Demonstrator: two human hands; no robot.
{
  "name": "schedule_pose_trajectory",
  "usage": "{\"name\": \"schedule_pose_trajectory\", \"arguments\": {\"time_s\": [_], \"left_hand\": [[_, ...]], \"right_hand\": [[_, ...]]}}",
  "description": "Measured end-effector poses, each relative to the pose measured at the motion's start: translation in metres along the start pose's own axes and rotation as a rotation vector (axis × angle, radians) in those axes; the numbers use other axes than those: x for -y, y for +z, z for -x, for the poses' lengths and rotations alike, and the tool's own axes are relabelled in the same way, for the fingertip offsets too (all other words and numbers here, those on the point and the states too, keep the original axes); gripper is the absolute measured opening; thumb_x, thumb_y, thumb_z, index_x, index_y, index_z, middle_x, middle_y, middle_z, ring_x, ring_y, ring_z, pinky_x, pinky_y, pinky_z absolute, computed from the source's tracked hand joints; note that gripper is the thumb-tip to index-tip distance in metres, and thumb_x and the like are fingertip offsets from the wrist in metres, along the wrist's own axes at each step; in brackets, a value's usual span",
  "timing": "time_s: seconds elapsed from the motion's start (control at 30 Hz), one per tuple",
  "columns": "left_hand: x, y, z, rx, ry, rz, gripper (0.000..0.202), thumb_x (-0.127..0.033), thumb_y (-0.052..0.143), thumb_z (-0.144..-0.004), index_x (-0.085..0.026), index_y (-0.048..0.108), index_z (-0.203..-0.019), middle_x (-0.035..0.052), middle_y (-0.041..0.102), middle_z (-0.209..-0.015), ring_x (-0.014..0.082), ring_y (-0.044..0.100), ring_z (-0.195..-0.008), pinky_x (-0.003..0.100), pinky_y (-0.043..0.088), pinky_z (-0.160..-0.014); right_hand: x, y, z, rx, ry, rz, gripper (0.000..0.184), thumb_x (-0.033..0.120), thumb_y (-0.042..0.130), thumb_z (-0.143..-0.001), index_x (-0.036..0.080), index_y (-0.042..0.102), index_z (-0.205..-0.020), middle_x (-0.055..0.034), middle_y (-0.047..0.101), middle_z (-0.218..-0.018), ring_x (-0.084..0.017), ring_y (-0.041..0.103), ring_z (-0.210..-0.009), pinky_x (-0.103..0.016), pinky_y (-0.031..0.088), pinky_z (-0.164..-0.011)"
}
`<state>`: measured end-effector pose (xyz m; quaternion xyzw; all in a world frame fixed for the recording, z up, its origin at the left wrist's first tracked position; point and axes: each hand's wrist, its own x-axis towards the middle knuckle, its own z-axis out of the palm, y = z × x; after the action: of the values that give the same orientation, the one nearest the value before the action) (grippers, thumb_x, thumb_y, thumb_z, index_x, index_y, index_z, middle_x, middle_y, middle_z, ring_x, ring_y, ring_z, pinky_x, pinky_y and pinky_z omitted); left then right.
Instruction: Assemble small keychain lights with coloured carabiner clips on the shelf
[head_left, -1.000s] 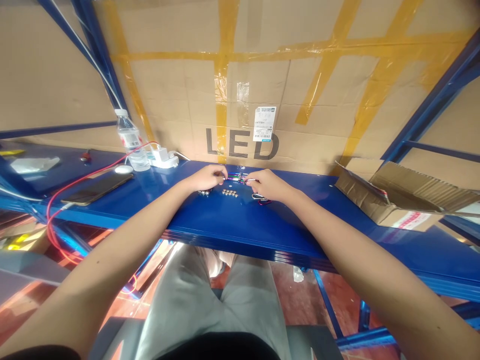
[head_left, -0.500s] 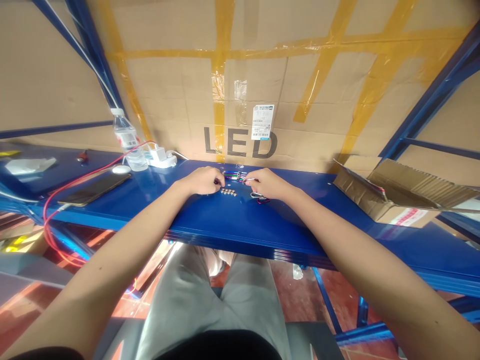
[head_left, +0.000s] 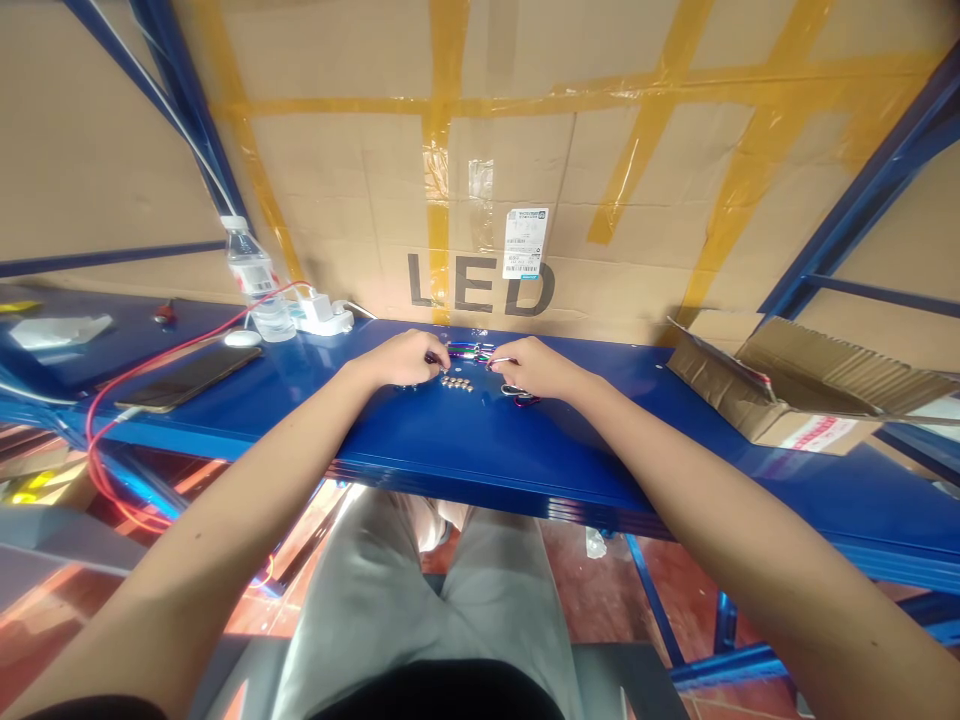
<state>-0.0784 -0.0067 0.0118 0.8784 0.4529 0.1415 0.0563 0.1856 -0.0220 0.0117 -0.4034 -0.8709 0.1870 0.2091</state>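
Note:
My left hand (head_left: pixel 411 358) is over the blue tabletop with its fingers pinched together. What it pinches, if anything, is too small to make out. Just right of its fingertips sit several small metallic pieces (head_left: pixel 457 384) in a tight cluster. My right hand (head_left: pixel 538 366) is closed in a pinch around a small, shiny metallic piece, partly hidden by the fingers. Between the hands, towards the back, lies a group of thin, shiny coloured pieces (head_left: pixel 470 351). Silver and red loop-shaped pieces (head_left: pixel 517 393) rest under my right hand.
A large taped cardboard sheet (head_left: pixel 337 200) stands along the back. Left on the blue table (head_left: pixel 450 450) are a water bottle (head_left: pixel 259 285), a white power strip (head_left: pixel 326 319), a phone (head_left: pixel 191 379) and a red cable (head_left: pixel 169 350). An open cardboard box (head_left: pixel 780 385) sits at right.
My left hand has shifted very slightly, its fingertips lifting a little by the metallic cluster. My right hand and the loop-shaped pieces stay practically where they were.

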Motion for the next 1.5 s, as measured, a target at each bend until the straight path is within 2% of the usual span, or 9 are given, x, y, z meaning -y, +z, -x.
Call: {"name": "schedule_pose_trajectory", "arguments": {"time_s": [0.43, 0.63, 0.73, 0.97, 1.1, 1.23, 1.3, 1.4, 1.5], "left_hand": [[0.002, -0.001, 0.002, -0.023, -0.022, 0.080, 0.033, -0.021, 0.058, -0.068, -0.026, 0.082, -0.089, 0.0010, 0.080, -0.100, 0.0191, 0.070, -0.078, 0.029, 0.054, -0.073], [0.000, -0.004, 0.005, 0.009, 0.003, 0.090, 0.029, -0.019, 0.059, -0.066, -0.026, 0.082, -0.083, 0.0010, 0.080, -0.099, 0.0206, 0.071, -0.083, 0.030, 0.055, -0.076], [0.000, -0.004, 0.005, 0.020, 0.003, 0.077, 0.032, -0.019, 0.060, -0.065, -0.026, 0.082, -0.087, 0.0009, 0.080, -0.102, 0.0204, 0.071, -0.086, 0.029, 0.055, -0.078], [-0.001, -0.005, 0.006, 0.036, -0.038, 0.135, 0.030, -0.019, 0.060, -0.068, -0.024, 0.079, -0.090, 0.0014, 0.078, -0.095, 0.0179, 0.069, -0.074, 0.028, 0.052, -0.065], [0.003, -0.005, 0.005, -0.056, -0.056, 0.151, 0.026, -0.022, 0.060, -0.076, -0.022, 0.075, -0.098, 0.0032, 0.076, -0.096, 0.0173, 0.067, -0.074, 0.029, 0.052, -0.070], [0.003, 0.002, 0.000, -0.259, -0.003, 0.203, 0.028, -0.023, 0.052, -0.089, -0.020, 0.063, -0.114, 0.0045, 0.070, -0.093, 0.0167, 0.061, -0.074, 0.031, 0.050, -0.074], [-0.004, 0.008, -0.004, -0.323, 0.042, 0.257, 0.024, -0.021, 0.044, -0.093, -0.020, 0.061, -0.110, 0.0033, 0.066, -0.090, 0.0161, 0.059, -0.076, 0.030, 0.049, -0.075], [-0.022, 0.016, -0.009, -0.307, 0.082, 0.346, 0.024, -0.021, 0.036, -0.096, -0.020, 0.060, -0.092, 0.0024, 0.063, -0.083, 0.0162, 0.058, -0.077, 0.030, 0.048, -0.075], [-0.038, 0.023, -0.012, -0.330, 0.094, 0.317, 0.022, -0.027, 0.042, -0.096, -0.020, 0.062, -0.087, 0.0030, 0.066, -0.086, 0.0177, 0.059, -0.081, 0.031, 0.048, -0.077]], "right_hand": [[-0.003, 0.000, -0.001, 0.000, 0.004, 0.019, 0.031, 0.028, 0.050, -0.093, 0.020, 0.043, -0.064, 0.0005, 0.052, -0.064, -0.013, 0.043, -0.059, -0.029, 0.032, -0.059], [-0.001, 0.000, -0.001, 0.009, -0.001, 0.018, 0.032, 0.027, 0.050, -0.094, 0.020, 0.041, -0.064, 0.0009, 0.051, -0.063, -0.013, 0.043, -0.059, -0.029, 0.032, -0.060], [-0.002, 0.000, -0.001, 0.008, 0.004, 0.019, 0.033, 0.026, 0.051, -0.093, 0.020, 0.040, -0.063, 0.0013, 0.049, -0.062, -0.013, 0.042, -0.059, -0.029, 0.032, -0.060], [-0.002, 0.000, 0.000, 0.011, 0.022, -0.003, 0.031, 0.028, 0.051, -0.094, 0.020, 0.045, -0.065, 0.0001, 0.054, -0.064, -0.014, 0.043, -0.058, -0.029, 0.033, -0.060], [-0.005, 0.000, -0.002, -0.021, -0.002, 0.027, 0.030, 0.029, 0.051, -0.094, 0.020, 0.047, -0.065, 0.0000, 0.054, -0.066, -0.014, 0.044, -0.061, -0.030, 0.032, -0.061], [-0.009, 0.001, -0.005, -0.076, -0.073, 0.012, 0.031, 0.027, 0.051, -0.092, 0.020, 0.045, -0.062, 0.0007, 0.050, -0.064, -0.015, 0.043, -0.063, -0.029, 0.033, -0.063], [-0.009, 0.002, -0.006, -0.090, -0.052, -0.038, 0.030, 0.024, 0.050, -0.092, 0.020, 0.048, -0.062, 0.0003, 0.053, -0.064, -0.015, 0.047, -0.063, -0.028, 0.035, -0.065], [-0.005, 0.004, -0.006, -0.101, 0.027, -0.125, 0.030, 0.022, 0.050, -0.094, 0.019, 0.052, -0.064, -0.0021, 0.061, -0.067, -0.014, 0.054, -0.062, -0.028, 0.040, -0.065], [0.000, 0.005, -0.006, -0.097, 0.077, -0.227, 0.032, 0.021, 0.048, -0.098, 0.018, 0.053, -0.066, -0.0027, 0.063, -0.066, -0.013, 0.057, -0.058, -0.026, 0.042, -0.061]]}}
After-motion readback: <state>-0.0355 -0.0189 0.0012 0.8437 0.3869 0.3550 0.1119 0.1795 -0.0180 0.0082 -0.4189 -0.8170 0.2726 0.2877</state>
